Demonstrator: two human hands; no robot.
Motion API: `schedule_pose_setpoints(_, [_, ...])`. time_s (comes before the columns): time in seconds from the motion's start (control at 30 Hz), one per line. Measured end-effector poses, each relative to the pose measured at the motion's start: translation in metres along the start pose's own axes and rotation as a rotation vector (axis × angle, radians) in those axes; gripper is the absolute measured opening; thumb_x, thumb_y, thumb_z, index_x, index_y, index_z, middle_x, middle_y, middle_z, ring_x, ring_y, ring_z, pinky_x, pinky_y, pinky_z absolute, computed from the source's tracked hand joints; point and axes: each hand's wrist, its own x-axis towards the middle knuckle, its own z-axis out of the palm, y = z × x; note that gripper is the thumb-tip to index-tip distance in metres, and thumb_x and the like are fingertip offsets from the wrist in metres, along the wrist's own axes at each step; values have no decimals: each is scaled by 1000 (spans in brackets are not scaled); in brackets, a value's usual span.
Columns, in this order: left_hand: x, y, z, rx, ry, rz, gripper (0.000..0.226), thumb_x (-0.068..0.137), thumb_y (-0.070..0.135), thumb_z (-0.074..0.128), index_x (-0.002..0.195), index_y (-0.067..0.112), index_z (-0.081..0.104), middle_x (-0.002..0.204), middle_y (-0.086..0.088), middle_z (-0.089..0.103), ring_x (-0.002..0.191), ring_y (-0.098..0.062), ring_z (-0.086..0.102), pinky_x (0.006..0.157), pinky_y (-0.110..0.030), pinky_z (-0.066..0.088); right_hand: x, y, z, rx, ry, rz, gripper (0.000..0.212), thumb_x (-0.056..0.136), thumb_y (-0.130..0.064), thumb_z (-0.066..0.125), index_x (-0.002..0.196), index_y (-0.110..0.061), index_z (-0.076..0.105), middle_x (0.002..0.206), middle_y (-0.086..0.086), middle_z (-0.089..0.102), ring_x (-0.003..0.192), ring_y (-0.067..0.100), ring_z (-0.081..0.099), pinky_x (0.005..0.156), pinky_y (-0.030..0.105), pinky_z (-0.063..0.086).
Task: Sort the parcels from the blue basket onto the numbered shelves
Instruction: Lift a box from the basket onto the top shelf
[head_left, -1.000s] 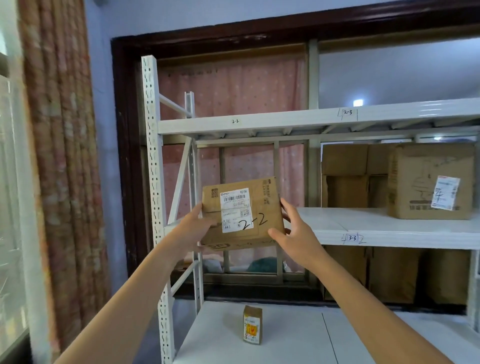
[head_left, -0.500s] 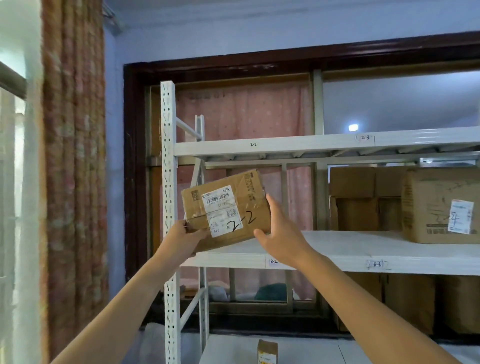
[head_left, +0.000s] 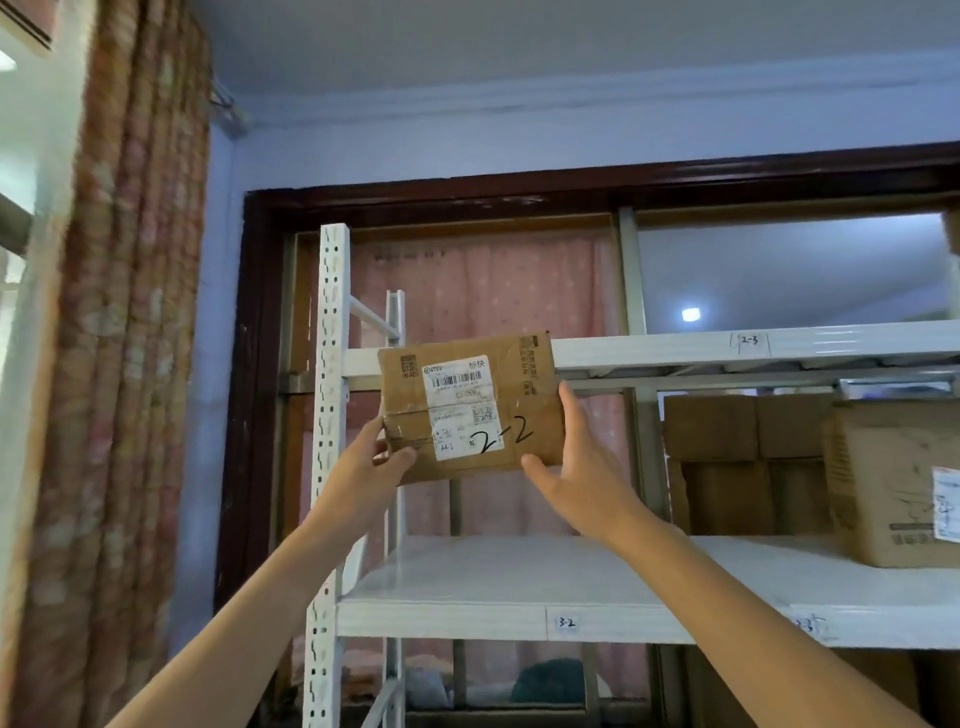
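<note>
While left hand (head_left: 375, 462) and right hand (head_left: 577, 470) grip parcel (head_left: 470, 405) | white shelf (head_left: 649, 351) behind | pink curtain (head_left: 493, 291) beyond

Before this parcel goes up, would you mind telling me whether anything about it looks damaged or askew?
The parcel marked 2-2, held between the left hand and right hand, tilts slightly, right side higher. Its cardboard is creased across the middle, and the label bends over that crease.
</note>
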Motion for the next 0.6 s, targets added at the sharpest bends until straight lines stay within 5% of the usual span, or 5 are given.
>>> schedule_pose_setpoints(0.27, [72, 58, 19, 136, 135, 216, 37, 103, 21, 50, 138, 34, 48, 121, 13, 64, 112, -12, 60, 94, -32, 50, 83, 23, -12, -22, 188, -128, 95, 96, -35, 62, 157, -29, -11, 164, -3, 15, 146, 20, 31, 112, 43, 39])
schedule_pose_setpoints(0.37, [111, 83, 24, 302, 207, 330, 37, 102, 20, 50, 136, 33, 46, 121, 10, 66, 108, -14, 63, 96, -39, 52, 121, 26, -25, -53, 326, -176, 97, 95, -31, 64, 158, -26, -10, 164, 1, 14, 143, 21, 36, 106, 41, 44])
schedule_pose_setpoints(0.6, [185, 96, 58, 499, 346, 369, 39, 103, 24, 46, 142, 24, 42, 126, 2, 65, 119, -28, 59, 106, -52, 43, 196, 61, -31, 79, 424, -136, 94, 95, -20, 66, 160, -17, -1, 160, 7, 24, 142, 21, 34, 109, 30, 31])
